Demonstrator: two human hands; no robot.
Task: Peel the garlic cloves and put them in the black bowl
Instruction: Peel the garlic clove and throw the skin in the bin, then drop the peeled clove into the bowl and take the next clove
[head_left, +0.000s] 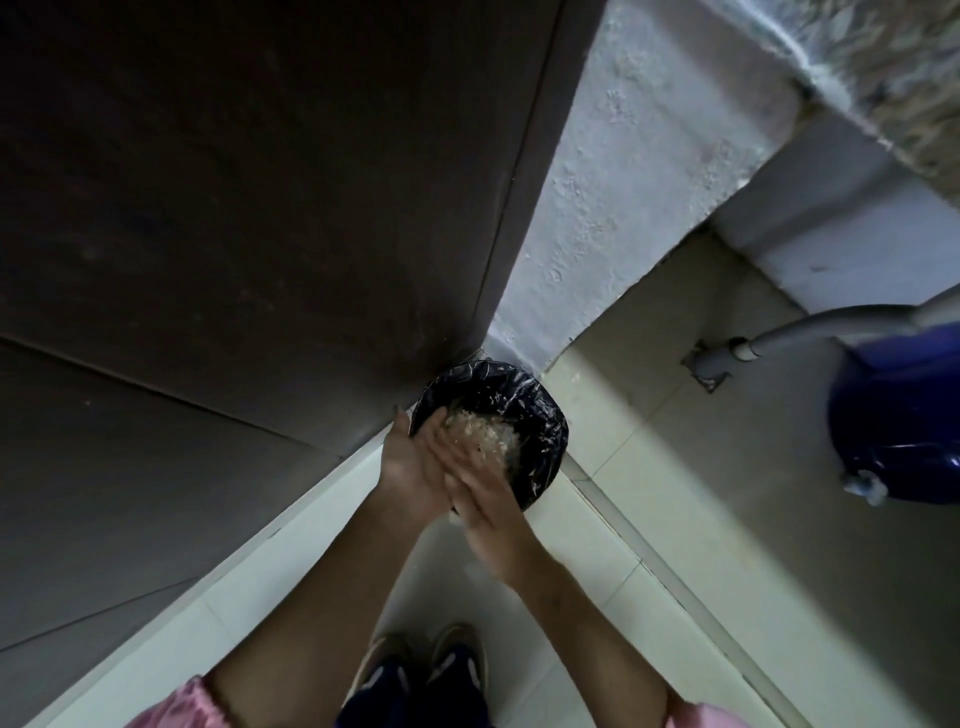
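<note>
A bin lined with a black plastic bag (540, 410) stands on the floor in the corner by the door. A heap of pale garlic skins (485, 434) lies inside it, and flakes cling to the liner. Both hands are held over the bin's near rim. My left hand (410, 462) and my right hand (483, 499) have straight fingers, and the palms lie against each other, the right across the left. Neither hand holds anything. No garlic cloves and no black bowl are in view.
A dark brown door (234, 234) fills the left side. A rough white wall (623, 182) rises behind the bin. A blue container (898, 415) with a grey pipe (810, 327) stands at the right. My feet in sandals (426, 670) are on the pale tiled floor.
</note>
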